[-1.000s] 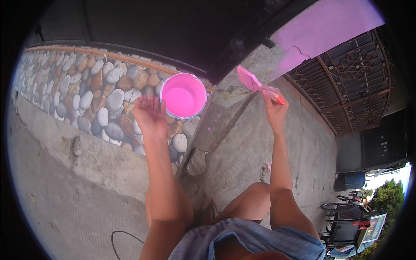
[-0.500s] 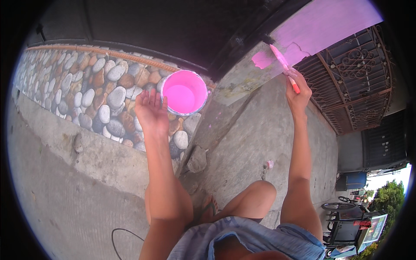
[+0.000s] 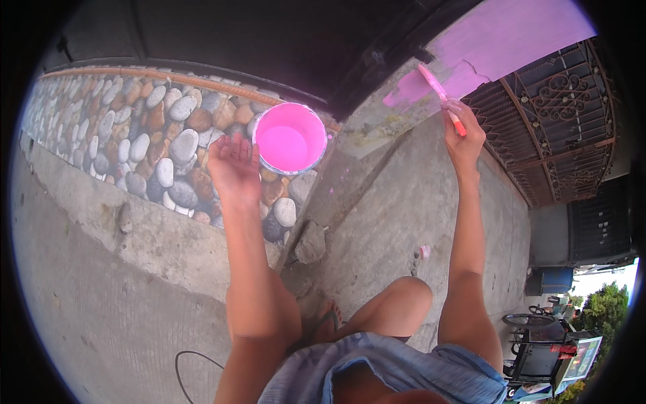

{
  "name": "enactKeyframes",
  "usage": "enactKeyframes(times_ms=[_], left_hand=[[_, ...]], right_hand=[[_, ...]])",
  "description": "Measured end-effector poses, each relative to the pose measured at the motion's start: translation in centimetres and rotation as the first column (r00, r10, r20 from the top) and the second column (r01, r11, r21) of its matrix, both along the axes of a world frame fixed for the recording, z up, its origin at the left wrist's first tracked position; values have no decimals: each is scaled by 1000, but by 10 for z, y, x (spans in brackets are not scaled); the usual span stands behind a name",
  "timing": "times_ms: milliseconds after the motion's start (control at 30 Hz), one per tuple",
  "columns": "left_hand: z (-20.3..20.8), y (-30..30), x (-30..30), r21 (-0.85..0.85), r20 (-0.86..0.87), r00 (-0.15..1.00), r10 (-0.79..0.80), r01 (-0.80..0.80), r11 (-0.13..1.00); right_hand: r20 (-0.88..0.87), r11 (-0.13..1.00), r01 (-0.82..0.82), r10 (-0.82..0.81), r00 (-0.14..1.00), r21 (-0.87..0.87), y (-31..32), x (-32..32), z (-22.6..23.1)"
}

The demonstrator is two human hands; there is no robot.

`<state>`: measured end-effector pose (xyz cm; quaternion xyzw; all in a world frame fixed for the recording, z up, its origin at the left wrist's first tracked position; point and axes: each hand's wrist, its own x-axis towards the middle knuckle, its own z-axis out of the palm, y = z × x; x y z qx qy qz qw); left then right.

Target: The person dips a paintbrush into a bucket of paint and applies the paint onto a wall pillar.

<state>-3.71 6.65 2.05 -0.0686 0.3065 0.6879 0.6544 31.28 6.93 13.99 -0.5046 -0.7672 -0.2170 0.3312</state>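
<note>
In my right hand (image 3: pixel 464 138) is a paintbrush (image 3: pixel 434 84), its head coated in pink and its handle end orange-red. The brush's tip lies against the grey wall (image 3: pixel 373 124), beside a ragged patch of wet pink paint (image 3: pixel 409 87). Farther up, that wall carries a broad pink coat (image 3: pixel 518 30). My left hand (image 3: pixel 234 165) is palm up with its fingers stretched out and nothing in it. Just right of those fingers stands a round bucket (image 3: pixel 324 151) of pink paint on the pebbled ledge.
A dark gate (image 3: pixel 242 40) rises behind the pebbled ledge (image 3: pixel 182 145). Ornate metal railings (image 3: pixel 552 114) stand at the right. A loose stone (image 3: pixel 309 242) lies by the ledge corner. Farther off at lower right are a cart (image 3: pixel 538 353) and a blue barrel (image 3: pixel 553 281).
The pink patch beside the brush reaches slightly farther left along the wall. My right hand keeps its grip on the brush. My left hand stays open near the bucket.
</note>
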Motion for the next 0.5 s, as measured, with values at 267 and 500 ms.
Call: enactKeyframes(times_ms=[267, 500], left_hand=[[-8, 4, 7, -13, 88, 996, -1, 2, 1000], [-9, 6, 0, -28, 50, 998, 26, -25, 999]], right_hand=[[-67, 941, -43, 21, 997, -335, 14, -5, -44], [93, 989, 53, -66, 993, 141, 2, -17, -22]])
